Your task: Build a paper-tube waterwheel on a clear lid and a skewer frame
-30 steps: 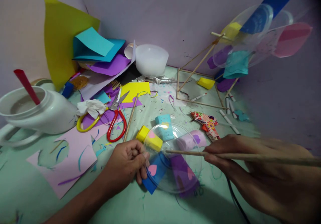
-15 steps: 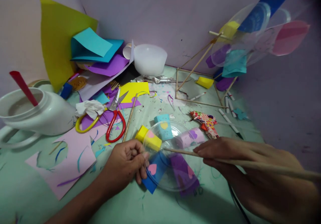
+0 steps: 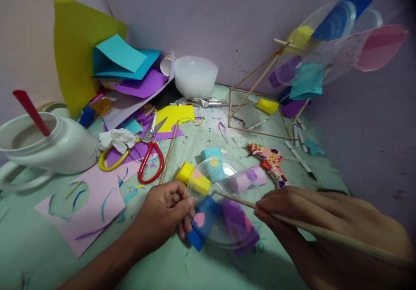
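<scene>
My left hand [image 3: 169,207] pinches the left rim of a clear plastic lid [image 3: 224,238]. Around the lid sit coloured paper cups: yellow [image 3: 190,175], light blue [image 3: 212,163], pink [image 3: 242,181], blue [image 3: 196,236] and purple [image 3: 238,229], several with paper hearts on them. My right hand [image 3: 312,220] is closed on a thin wooden stick [image 3: 238,200], held at a slant like a pencil. The stick's tip is at the middle of the lid; whether it touches or goes through, I cannot tell.
Behind my right hand lies a patterned glue gun [image 3: 268,162]. A stick frame [image 3: 253,90] carries another lid wheel at the right. Red-handled scissors [image 3: 151,164], pink paper scraps [image 3: 87,212] and a white jug [image 3: 65,147] are at the left. Markers [image 3: 300,160] lie right; a white bowl [image 3: 196,76] stands behind.
My right hand has shifted slightly down and left along the stick, and the stick's back end has tilted lower. More of the glue gun shows. My left hand keeps hold of the lid.
</scene>
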A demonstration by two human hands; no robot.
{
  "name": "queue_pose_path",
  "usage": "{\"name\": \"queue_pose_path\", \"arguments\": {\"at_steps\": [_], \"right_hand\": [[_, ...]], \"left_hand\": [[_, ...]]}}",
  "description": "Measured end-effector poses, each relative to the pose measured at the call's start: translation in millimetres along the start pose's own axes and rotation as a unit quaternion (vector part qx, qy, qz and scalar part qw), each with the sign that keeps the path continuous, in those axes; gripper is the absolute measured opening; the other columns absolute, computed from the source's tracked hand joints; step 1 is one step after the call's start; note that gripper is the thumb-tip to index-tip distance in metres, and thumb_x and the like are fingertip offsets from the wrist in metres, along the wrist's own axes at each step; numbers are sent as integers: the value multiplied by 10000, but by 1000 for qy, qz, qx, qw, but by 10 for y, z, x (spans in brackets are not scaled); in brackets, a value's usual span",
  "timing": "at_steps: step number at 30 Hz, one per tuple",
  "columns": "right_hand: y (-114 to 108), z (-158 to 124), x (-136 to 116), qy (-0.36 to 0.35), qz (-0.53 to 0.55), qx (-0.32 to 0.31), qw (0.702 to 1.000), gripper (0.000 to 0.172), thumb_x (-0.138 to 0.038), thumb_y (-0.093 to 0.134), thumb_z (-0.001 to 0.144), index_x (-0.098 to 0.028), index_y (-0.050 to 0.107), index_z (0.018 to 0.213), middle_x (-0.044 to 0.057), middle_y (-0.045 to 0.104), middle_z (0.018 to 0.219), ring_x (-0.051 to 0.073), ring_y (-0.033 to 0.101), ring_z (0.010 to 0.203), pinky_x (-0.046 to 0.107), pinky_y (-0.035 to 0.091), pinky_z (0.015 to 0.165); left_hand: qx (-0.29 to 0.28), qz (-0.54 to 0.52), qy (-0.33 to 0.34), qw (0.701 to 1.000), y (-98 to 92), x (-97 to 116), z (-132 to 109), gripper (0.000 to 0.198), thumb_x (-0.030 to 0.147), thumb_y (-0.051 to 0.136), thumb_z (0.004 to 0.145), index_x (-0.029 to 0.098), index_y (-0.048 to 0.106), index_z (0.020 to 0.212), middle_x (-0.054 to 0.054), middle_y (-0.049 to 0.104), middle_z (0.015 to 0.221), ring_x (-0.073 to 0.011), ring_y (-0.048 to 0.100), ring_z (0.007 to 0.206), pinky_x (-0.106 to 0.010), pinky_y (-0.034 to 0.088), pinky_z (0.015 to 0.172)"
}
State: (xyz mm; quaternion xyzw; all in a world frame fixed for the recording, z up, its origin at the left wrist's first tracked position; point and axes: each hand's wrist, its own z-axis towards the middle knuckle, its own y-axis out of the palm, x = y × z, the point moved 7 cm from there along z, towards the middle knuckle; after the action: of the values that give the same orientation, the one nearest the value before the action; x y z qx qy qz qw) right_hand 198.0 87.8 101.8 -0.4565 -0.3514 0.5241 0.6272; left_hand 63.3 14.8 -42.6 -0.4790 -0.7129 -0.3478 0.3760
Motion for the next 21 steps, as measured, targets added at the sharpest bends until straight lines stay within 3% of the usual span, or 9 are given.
{"name": "queue_pose_path", "arguments": {"at_steps": [7, 11, 14, 16, 21], "right_hand": [[3, 33, -19, 43, -10, 5, 999, 269, -214, 425, 883, -238, 608, 688, -24, 672, 626, 113, 596, 461, 246, 409, 406], [32, -3, 87, 64, 51, 10, 997, 184, -188, 487, 843, -239, 602, 709, -39, 664, 608, 97, 579, 420, 212, 408, 365], [47, -57, 218, 100, 118, 31, 988, 120, -137, 547, 796, -243, 591, 830, -37, 689, 700, 106, 616, 493, 203, 467, 425], [52, -67, 252, 105, 152, 38, 982, 176, -107, 563, 775, -244, 585, 885, -35, 691, 725, 113, 632, 537, 205, 492, 468], [66, -9, 201, 97, 151, -3, 984, 152, -102, 527, 790, -237, 594, 810, -39, 683, 700, 95, 618, 505, 201, 457, 439]], "left_hand": [[9, 9, -5, 1000, -3, 10, 11, 222, 321, 600, 714, 172, 482, 600, 27, 572, 430, -76, 505, 346, -155, 385, 334], [10, 32, -10, 999, -9, 2, 6, 233, 348, 601, 716, 172, 499, 602, 38, 545, 406, -63, 458, 322, -153, 357, 327], [10, 40, -15, 999, -26, 1, -3, 256, 387, 606, 705, 170, 517, 602, 42, 529, 401, -59, 432, 306, -157, 340, 318], [37, 37, -23, 998, -100, 1, -10, 278, 418, 584, 707, 165, 532, 603, 38, 533, 425, -61, 439, 308, -159, 327, 310], [144, 29, -83, 986, -378, -17, -45, 263, 418, 552, 650, 155, 550, 648, 20, 574, 508, -97, 520, 371, -177, 356, 313]]}}
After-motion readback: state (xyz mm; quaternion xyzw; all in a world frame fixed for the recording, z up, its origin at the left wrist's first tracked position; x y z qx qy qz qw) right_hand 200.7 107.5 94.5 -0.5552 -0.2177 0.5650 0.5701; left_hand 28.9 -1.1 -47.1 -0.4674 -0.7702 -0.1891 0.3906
